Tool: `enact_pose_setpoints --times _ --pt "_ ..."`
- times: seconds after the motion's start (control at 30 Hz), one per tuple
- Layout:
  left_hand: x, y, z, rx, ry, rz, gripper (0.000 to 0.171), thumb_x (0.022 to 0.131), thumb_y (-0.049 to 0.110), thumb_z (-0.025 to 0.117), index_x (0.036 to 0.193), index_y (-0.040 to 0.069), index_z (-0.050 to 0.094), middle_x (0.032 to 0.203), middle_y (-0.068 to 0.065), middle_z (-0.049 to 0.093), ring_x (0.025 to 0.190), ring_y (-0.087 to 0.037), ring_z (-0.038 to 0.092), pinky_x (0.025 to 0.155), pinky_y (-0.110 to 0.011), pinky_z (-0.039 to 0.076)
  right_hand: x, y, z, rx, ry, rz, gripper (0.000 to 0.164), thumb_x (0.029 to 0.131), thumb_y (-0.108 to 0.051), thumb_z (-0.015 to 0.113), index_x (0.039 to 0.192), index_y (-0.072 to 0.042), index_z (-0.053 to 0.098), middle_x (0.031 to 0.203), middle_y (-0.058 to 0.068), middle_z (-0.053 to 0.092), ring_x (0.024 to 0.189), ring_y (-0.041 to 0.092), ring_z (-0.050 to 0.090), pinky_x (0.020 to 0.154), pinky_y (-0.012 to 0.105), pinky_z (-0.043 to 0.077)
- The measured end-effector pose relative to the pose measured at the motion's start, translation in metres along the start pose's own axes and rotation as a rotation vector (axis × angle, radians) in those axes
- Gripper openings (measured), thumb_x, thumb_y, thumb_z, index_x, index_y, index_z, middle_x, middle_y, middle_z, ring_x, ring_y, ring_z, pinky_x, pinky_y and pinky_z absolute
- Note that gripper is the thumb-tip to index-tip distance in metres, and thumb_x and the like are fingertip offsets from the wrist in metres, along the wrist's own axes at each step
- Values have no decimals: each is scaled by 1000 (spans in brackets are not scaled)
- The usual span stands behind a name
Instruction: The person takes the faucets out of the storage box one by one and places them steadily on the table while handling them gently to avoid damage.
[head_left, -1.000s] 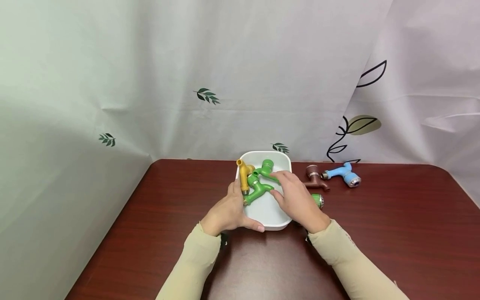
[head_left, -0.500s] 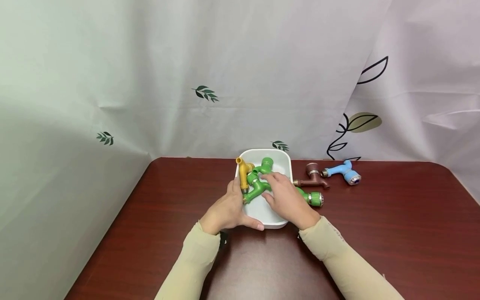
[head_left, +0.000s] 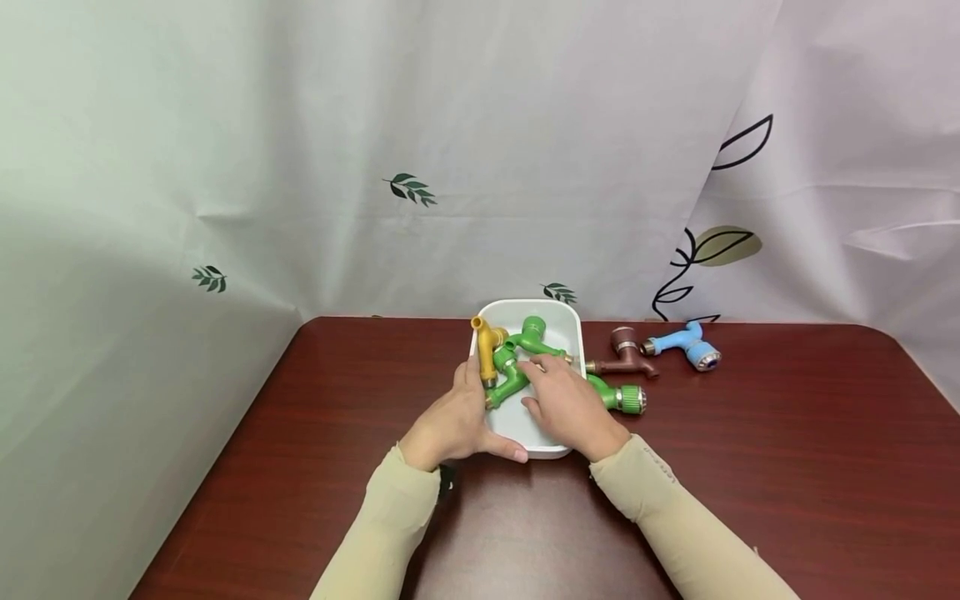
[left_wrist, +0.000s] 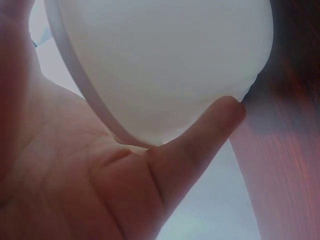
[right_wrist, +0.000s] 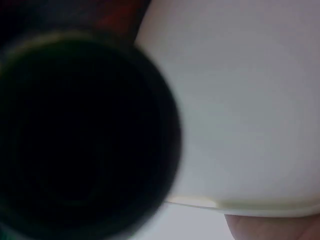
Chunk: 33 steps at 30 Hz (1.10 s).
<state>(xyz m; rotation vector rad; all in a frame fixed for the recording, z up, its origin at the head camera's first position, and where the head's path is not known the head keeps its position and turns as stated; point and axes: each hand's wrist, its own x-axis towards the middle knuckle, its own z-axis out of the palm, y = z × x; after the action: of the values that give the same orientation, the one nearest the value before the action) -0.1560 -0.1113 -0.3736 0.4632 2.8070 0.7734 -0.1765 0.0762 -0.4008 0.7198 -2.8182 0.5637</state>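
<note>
In the head view, my left hand lies along the near-left corner of a white plastic tray; its thumb stretches along the tray's outer wall. My right hand reaches over the right rim, its fingertips on the spout end of the lower green tap. Those fingers hide the spout, so I cannot tell if they pinch it. Another green tap lies farther back inside. A yellow tap leans upright-wise along the left wall. In the right wrist view a dark, blurred round thing blocks the left half.
To the right of the tray, on the dark red-brown table, lie a third green tap, partly hidden by the rim, a brown tap and a light blue tap. A pale leaf-patterned cloth hangs behind the table.
My right hand has shifted left and slightly nearer, over the lower green tap's spout. The third green tap shows more beside it. My left hand and the tray stay about in place.
</note>
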Motion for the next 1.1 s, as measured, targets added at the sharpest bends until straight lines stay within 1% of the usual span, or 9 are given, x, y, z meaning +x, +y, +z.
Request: enact_pose_setpoints --times 0.17,0.33,0.5,0.63,0.8,0.97,1.03,1.1 --pt "0 1 -1 -4 -10 -17 153 56 55 96 158 -3 -2 150 -24 30 113 -32 59 97 -40 49 0 -1 1 -36 -51 2 51 90 -20 76 137 -9 61 142 20 54 130 35 51 102 51 46" --pt "0 1 -2 -3 -17 -24 154 57 57 95 158 -4 -4 154 -25 25 116 -34 58 98 -41 48 0 -1 2 -75 -81 -19 54 89 -23 76 139 -13 61 145 20 51 131 36 50 100 52 47" --pt "0 0 -1 4 -15 -21 153 57 57 94 157 -7 -3 154 -26 25 115 -34 59 97 -42 49 0 -1 2 -120 -105 -42 54 88 -27 76 139 -16 62 143 21 53 132 37 50 99 52 47" --pt "0 1 -1 2 -12 -15 153 57 57 95 157 -6 -2 153 -26 27 114 -35 59 97 -42 49 0 -1 1 -142 -133 -35 52 89 -30 75 138 -17 62 141 22 54 129 38 52 94 53 49" --pt "0 1 -1 3 -6 -6 151 57 56 95 157 -7 0 153 -27 26 114 -35 59 97 -41 49 0 -1 0 -151 -129 -31 52 89 -30 75 138 -17 62 136 20 56 123 37 56 87 53 52" --pt "0 1 -1 3 -10 -15 152 57 56 95 157 -6 -1 155 -26 25 116 -35 58 98 -42 48 1 -1 1 -165 -138 -19 54 89 -31 74 140 -20 61 135 21 57 122 37 56 87 51 52" --pt "0 0 -1 5 -9 -15 152 57 56 95 157 -6 -1 154 -26 25 116 -34 59 98 -41 48 1 -1 2 -184 -144 -18 54 89 -31 74 141 -22 60 131 21 59 119 36 57 85 50 52" --pt "0 0 -1 5 -8 -16 151 57 56 95 157 -6 0 153 -26 27 114 -34 59 97 -41 49 0 -1 2 -207 -144 -27 53 89 -30 74 140 -24 61 122 19 62 110 34 59 81 47 53"
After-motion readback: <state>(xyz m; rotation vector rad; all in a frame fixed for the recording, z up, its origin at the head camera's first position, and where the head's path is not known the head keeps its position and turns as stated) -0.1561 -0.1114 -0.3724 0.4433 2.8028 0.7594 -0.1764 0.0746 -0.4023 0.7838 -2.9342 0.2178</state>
